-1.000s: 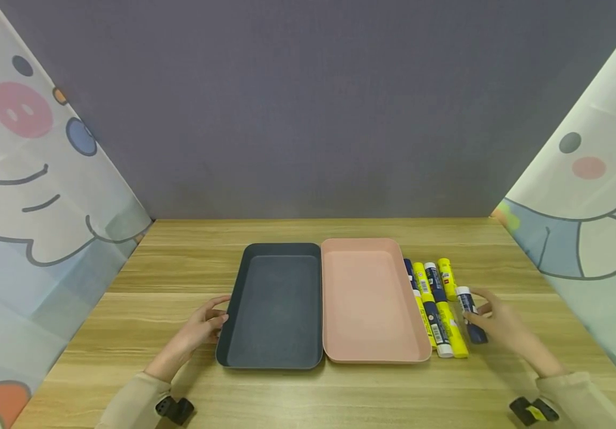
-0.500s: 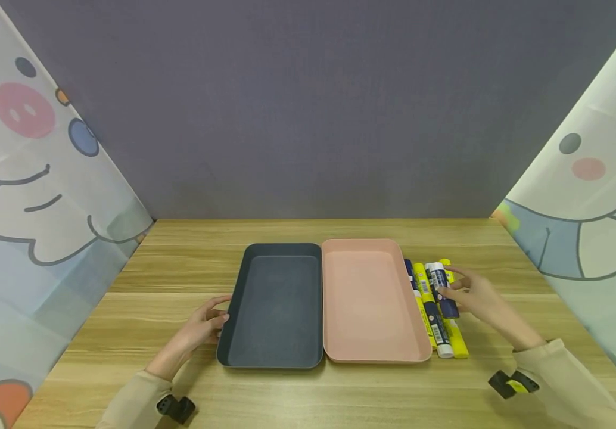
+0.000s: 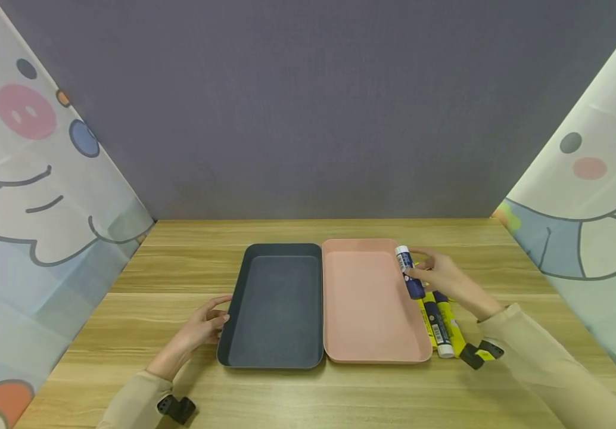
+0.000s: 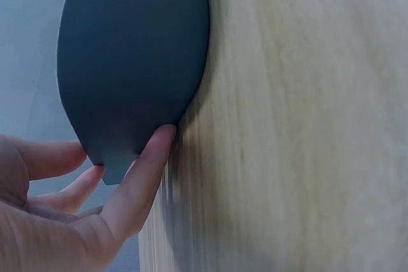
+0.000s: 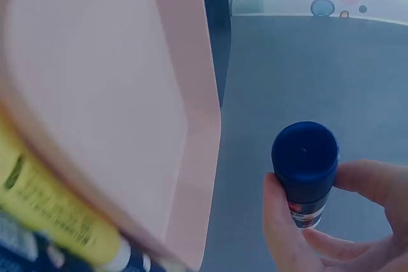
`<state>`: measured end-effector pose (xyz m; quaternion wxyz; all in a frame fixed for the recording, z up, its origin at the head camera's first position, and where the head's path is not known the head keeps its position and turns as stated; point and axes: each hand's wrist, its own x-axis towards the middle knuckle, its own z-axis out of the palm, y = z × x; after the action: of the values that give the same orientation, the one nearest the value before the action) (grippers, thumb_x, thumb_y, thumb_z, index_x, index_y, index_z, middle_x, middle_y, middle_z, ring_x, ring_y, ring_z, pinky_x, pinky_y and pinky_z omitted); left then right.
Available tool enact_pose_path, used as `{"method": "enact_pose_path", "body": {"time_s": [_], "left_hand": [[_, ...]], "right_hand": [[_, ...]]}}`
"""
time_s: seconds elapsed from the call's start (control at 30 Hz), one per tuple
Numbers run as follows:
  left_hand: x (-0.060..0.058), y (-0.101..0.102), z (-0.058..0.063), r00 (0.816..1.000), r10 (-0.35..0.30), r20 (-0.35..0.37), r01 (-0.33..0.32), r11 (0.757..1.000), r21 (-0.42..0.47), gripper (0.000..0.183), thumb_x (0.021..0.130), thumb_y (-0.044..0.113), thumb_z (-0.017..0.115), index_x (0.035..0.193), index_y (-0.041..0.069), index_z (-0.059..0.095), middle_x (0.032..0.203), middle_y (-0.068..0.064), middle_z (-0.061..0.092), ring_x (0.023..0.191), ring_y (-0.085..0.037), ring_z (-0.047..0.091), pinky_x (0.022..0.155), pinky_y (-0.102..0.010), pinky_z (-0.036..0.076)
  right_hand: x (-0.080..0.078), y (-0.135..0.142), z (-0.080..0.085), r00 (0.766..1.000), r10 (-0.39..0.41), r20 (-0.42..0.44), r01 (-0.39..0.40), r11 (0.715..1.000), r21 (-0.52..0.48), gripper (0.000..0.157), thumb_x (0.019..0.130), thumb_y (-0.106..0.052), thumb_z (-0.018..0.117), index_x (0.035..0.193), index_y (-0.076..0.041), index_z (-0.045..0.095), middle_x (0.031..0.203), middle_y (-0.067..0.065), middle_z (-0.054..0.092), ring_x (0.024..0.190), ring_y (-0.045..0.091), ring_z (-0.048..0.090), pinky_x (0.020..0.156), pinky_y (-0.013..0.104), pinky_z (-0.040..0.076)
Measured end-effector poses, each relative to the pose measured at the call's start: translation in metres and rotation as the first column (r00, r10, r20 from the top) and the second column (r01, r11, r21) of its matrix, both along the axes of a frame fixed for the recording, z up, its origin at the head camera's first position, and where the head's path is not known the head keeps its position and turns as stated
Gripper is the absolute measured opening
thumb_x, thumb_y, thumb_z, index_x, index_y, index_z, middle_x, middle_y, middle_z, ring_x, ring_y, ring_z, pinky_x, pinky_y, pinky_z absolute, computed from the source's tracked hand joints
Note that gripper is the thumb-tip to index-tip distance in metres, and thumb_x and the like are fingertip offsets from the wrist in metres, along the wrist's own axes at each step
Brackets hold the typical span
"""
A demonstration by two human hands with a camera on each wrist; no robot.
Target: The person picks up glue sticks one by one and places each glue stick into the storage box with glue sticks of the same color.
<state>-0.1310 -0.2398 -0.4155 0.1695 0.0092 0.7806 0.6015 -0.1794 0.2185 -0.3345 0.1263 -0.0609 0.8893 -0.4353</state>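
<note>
My right hand (image 3: 442, 279) pinches a dark blue glue stick (image 3: 411, 280) with a white cap above the pink tray's (image 3: 361, 298) right edge. In the right wrist view, the glue stick's blue base (image 5: 306, 151) faces the camera between thumb and fingers. My left hand (image 3: 204, 325) rests its fingertips against the left side of the dark grey tray (image 3: 270, 310). The left wrist view shows fingers touching the tray's outer wall (image 4: 134, 49), one low near the tabletop. Right of the pink tray lie yellow glue sticks (image 3: 450, 325) and blue ones (image 3: 438, 325), partly hidden by my right hand.
Both trays stand side by side on a wood-grain table (image 3: 286, 399). A grey panel (image 3: 308, 119) rises behind the table. Printed cartoon cloths (image 3: 608, 238) flank it on both sides. The right sleeve (image 3: 538, 351) passes over the table near the glue sticks.
My right hand has lifted the blue glue stick from the right of the row and carried it left and away, over the other sticks, to the pink tray's edge. The left hand has stayed put.
</note>
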Motion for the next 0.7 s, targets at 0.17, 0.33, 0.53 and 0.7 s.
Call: {"method": "enact_pose_path", "body": {"time_s": [0.17,0.33,0.53,0.7], "left_hand": [[0.0,-0.001,-0.001,1.0,-0.006,-0.003,0.006,1.0,0.008,0.05,0.091,0.007,0.045,0.136,-0.002,0.023,0.11,-0.025,0.046,0.076,-0.02,0.056,0.066,-0.038,0.049],[-0.001,-0.001,-0.001,1.0,-0.006,-0.001,0.006,1.0,0.012,0.051,0.091,0.007,0.045,0.136,-0.002,0.023,0.111,-0.025,0.046,0.078,-0.02,0.057,0.066,-0.037,0.049],[-0.001,-0.001,-0.001,1.0,-0.006,0.003,0.006,1.0,0.016,0.05,0.091,0.007,0.045,0.136,-0.002,0.023,0.111,-0.025,0.047,0.079,-0.019,0.057,0.066,-0.037,0.049],[0.0,-0.001,0.0,1.0,-0.018,-0.004,0.018,1.0,0.026,0.051,0.091,0.007,0.045,0.136,-0.003,0.022,0.111,-0.027,0.045,0.079,-0.021,0.057,0.066,-0.038,0.049]], "right_hand": [[-0.011,-0.016,0.001,1.0,-0.016,0.027,0.018,0.997,-0.074,0.063,0.087,-0.016,0.054,0.137,0.005,0.021,0.107,0.032,0.05,0.078,0.023,0.061,0.065,0.037,0.052],[-0.022,-0.031,0.002,0.998,-0.002,0.057,0.007,0.996,-0.09,0.062,0.088,-0.015,0.054,0.137,0.003,0.022,0.104,0.027,0.054,0.078,0.021,0.06,0.067,0.037,0.051],[-0.033,-0.051,0.001,0.993,0.002,0.115,0.012,0.993,-0.119,0.062,0.088,-0.014,0.053,0.138,0.003,0.021,0.108,0.028,0.051,0.085,0.026,0.059,0.07,0.038,0.051],[-0.04,-0.064,-0.002,0.99,-0.008,0.14,0.028,0.99,-0.137,0.061,0.087,-0.014,0.054,0.138,0.001,0.023,0.111,0.028,0.05,0.088,0.03,0.058,0.07,0.037,0.051]]}}
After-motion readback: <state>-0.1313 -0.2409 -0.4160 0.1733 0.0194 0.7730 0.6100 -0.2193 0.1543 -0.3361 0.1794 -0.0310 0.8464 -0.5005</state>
